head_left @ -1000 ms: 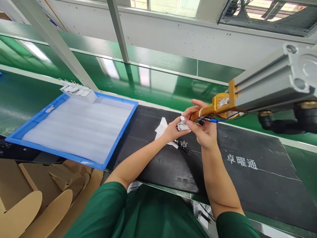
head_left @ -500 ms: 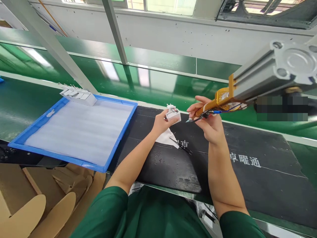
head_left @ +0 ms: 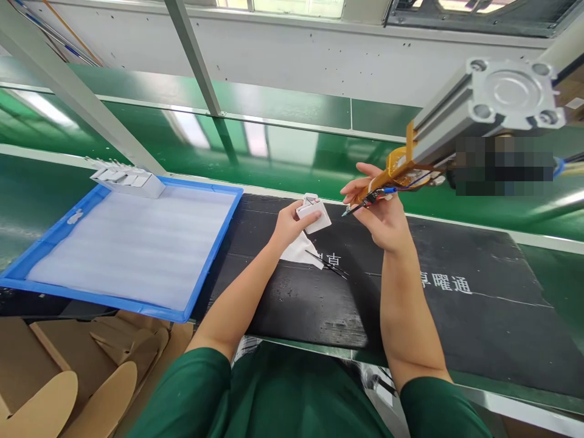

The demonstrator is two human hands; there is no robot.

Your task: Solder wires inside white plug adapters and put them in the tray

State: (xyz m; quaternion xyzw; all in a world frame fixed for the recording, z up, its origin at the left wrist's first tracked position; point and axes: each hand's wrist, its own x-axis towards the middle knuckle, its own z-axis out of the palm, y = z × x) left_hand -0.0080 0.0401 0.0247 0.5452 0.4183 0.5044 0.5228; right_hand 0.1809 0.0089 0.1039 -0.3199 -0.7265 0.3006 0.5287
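Note:
My left hand (head_left: 289,224) grips a small white plastic case (head_left: 316,217), thumb across its flat face. That smooth face is turned toward me, and some small parts show at its top edge. To the right, my right hand (head_left: 381,216) is closed around an orange hand-held tool (head_left: 382,177) with a thin pale tip, attached to a large silver metal cylinder (head_left: 474,100). A small gap separates the tip from the case. Below the left hand, a white cloth (head_left: 298,250) lies on the black mat (head_left: 310,304), with dark tweezers (head_left: 327,265) partly across it.
On the left is a blue tray (head_left: 207,267) lined with white foam. A row of similar white cases (head_left: 130,179) stands at its back corner. Brown cardboard dividers (head_left: 104,389) are below the tray. A grey post (head_left: 194,58) rises behind the mat.
My left hand has turned the white case, so its flat face shows instead of its open inside. My right hand still holds the tool close by. The whole view has shifted slightly.

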